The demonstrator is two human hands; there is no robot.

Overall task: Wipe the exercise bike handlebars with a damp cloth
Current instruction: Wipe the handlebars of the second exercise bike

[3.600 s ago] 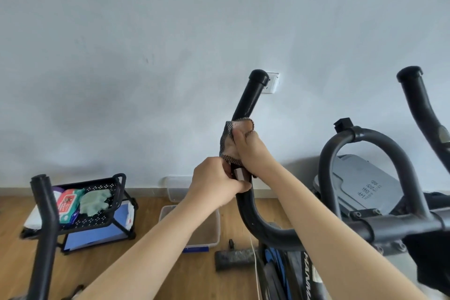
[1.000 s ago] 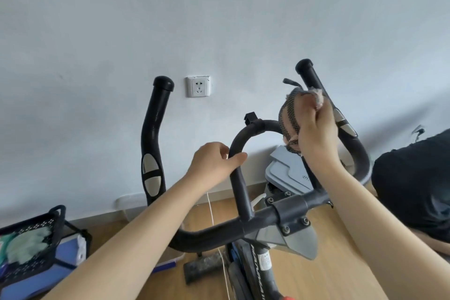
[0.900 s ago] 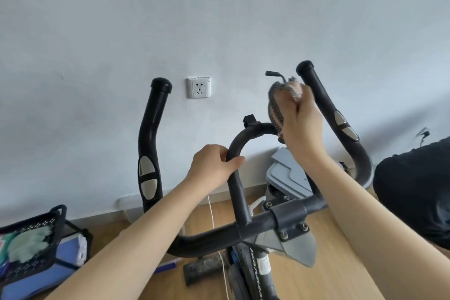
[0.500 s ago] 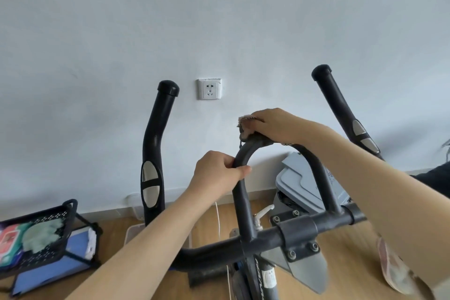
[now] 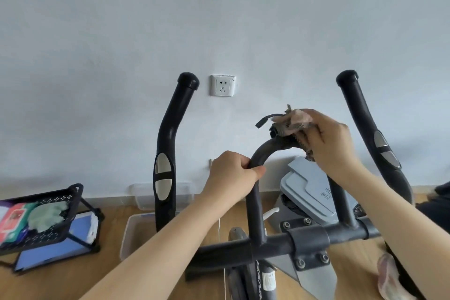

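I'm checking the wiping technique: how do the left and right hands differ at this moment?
The left hand grips the bare loop bar on its left side; the right hand holds a cloth against the bar's top. The left hand sits lower, the right hand higher. The left hand touches the bar directly, the right hand through the cloth. Both are on the same loop bar, fingers curled.

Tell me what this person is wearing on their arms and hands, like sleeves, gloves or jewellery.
Nothing shows. The left hand and right hand are ungloved, with no rings visible. The left forearm and right forearm are bare to the picture's edge: no sleeves, watch, bracelet or markings in view.
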